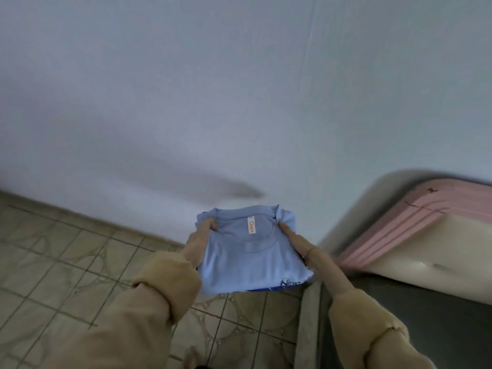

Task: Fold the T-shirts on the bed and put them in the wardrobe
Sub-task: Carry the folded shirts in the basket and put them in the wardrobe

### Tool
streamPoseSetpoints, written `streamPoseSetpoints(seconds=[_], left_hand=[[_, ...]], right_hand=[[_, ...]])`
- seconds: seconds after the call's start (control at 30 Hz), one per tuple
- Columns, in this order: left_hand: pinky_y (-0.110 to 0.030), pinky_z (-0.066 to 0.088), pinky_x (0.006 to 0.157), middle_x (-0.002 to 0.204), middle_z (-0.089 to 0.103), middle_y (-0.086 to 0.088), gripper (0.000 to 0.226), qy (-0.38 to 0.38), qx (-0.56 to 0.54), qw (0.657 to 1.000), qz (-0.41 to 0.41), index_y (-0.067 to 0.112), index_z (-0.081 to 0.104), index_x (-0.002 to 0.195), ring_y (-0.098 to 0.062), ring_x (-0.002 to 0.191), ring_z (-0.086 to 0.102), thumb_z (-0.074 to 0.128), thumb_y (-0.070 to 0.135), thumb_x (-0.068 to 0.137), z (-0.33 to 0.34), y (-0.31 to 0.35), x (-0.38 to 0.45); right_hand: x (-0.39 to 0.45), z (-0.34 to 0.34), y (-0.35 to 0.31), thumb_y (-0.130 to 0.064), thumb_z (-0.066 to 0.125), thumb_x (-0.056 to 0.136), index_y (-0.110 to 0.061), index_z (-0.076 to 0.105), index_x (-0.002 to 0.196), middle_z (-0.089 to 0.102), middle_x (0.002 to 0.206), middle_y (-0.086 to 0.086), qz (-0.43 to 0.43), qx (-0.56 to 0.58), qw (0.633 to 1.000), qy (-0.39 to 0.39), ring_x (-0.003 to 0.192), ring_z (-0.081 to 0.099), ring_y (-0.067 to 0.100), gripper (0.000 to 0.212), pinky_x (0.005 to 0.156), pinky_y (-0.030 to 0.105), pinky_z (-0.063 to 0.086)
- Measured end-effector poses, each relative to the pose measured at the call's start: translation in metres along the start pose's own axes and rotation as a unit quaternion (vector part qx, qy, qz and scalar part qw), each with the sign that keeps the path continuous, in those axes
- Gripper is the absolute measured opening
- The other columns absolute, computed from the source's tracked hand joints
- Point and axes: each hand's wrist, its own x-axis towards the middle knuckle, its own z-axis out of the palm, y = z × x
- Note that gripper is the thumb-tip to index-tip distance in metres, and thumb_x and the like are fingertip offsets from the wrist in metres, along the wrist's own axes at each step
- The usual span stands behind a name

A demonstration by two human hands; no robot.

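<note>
T-shirts (253,254), folded into one light-blue bundle with a darker blue edge peeking out underneath, sit in the air in front of the person, above the tiled floor (66,262) and just left of the bed (426,235). The left hand (199,242) pinches the bundle's left side, thumb on top near the collar and fingers hidden below. The right hand (298,246) does the same on the right side, thumb pressed on the cloth beside the neck opening. A white label (251,225) with orange letters runs down the middle of the collar.

The cloth looks soft, thin and light, so weight is no worry; the likely trouble is that the folds sag or slide apart if the bundle tilts. Holding it at both side edges, with fingers flat underneath as a shelf and thumbs clamping the layers, seems the safest hold for carrying it. A plain wall (239,89) fills the far view, and the wardrobe is not in sight.
</note>
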Motion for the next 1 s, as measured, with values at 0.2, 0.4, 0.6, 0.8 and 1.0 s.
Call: streamPoseSetpoints(seconds=[0.2,0.4,0.6,0.8,1.0], left_hand=[[-0.05,0.047,0.097,0.117,0.063,-0.019,0.08,0.069,-0.08,0.994,0.04,0.004,0.058,0.123,-0.037,0.103,0.061,0.056,0.069,0.077,-0.131,0.014,-0.014],[-0.029,0.038,0.061,0.109,0.062,-0.017,0.054,0.225,-0.066,0.967,0.103,0.006,0.061,0.096,-0.023,0.081,0.054,0.043,0.057,0.093,-0.267,0.015,-0.023],[-0.03,0.036,0.075,0.116,0.061,-0.02,0.059,0.308,-0.085,0.943,0.094,0.003,0.061,0.099,-0.027,0.092,0.055,0.038,0.058,0.094,-0.386,0.009,-0.017],[-0.036,0.04,0.09,0.124,0.057,-0.02,0.064,0.364,-0.137,0.919,0.059,0.001,0.06,0.114,-0.033,0.11,0.054,0.038,0.058,0.094,-0.519,-0.001,0.01],[-0.035,0.04,0.082,0.118,0.06,-0.02,0.054,0.398,-0.191,0.896,0.035,0.006,0.056,0.093,-0.029,0.096,0.055,0.04,0.058,0.094,-0.661,0.002,0.038]], right_hand=[[0.016,0.139,-0.076,-0.065,0.034,0.089,0.001,0.046,0.135,0.046,0.138,0.024,-0.084,-0.13,0.987,0.033,0.124,0.046,0.034,0.081,0.105,0.041,0.035],[0.022,0.284,-0.144,-0.078,0.027,0.08,0.001,0.053,0.127,0.053,0.128,0.026,-0.153,-0.253,0.955,0.017,0.116,0.051,0.036,0.096,0.095,0.039,0.038],[0.04,0.414,-0.196,-0.068,0.024,0.09,0.001,0.059,0.108,0.059,0.109,0.025,-0.195,-0.352,0.915,-0.031,0.099,0.055,0.031,0.08,0.079,0.033,0.036],[0.063,0.563,-0.25,-0.064,0.028,0.092,0.003,0.055,0.121,0.056,0.123,0.024,-0.21,-0.398,0.888,-0.089,0.103,0.055,0.03,0.078,0.078,0.029,0.035],[0.088,0.73,-0.308,-0.063,0.027,0.093,0.002,0.054,0.124,0.055,0.126,0.025,-0.224,-0.448,0.855,-0.132,0.109,0.054,0.032,0.077,0.088,0.032,0.039]])
